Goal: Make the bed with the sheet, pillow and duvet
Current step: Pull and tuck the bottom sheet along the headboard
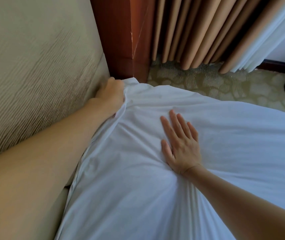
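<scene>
One corner of the white sheet (155,196) bunches in the left hand (111,94); the right hand (181,146) presses flat.

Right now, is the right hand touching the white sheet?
Touching. The head view shows the right hand lying flat on the white sheet, with creases fanning out from its heel.

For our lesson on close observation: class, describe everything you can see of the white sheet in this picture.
The white sheet is thin, smooth-looking cloth, spread out and filling the lower right of the view. It is creased, with folds running toward the corner beside the beige padded headboard and wooden post. There the left hand grips its bunched edge. The right hand presses flat on it, fingers straight, denting the surface. Beyond its far edge lies patterned carpet.
</scene>
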